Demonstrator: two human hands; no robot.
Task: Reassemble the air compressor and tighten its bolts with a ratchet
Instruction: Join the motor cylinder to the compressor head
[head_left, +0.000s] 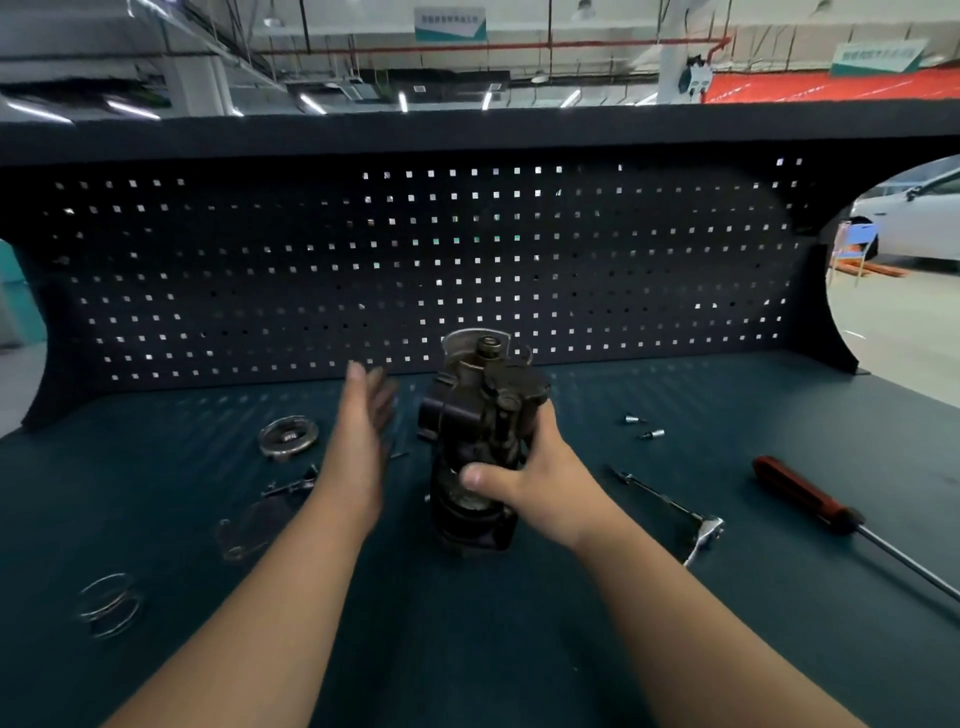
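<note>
The dark metal air compressor (480, 415) stands upright in the middle of the green bench top, its shaft end pointing up. My right hand (535, 480) grips its right side, thumb across the front of the body. My left hand (361, 436) hovers just left of the compressor with fingers straight, holding nothing and not touching it. The ratchet (675, 506) lies on the bench to the right of my right wrist. Two small sockets (644, 427) lie further back on the right.
A round metal disc (287, 436), a flat dark plate (252, 525), a small bolt-like part (291, 486) and wire rings (109, 605) lie on the left. A red-handled screwdriver (810, 501) lies at the right. A perforated back panel (415, 260) closes the rear.
</note>
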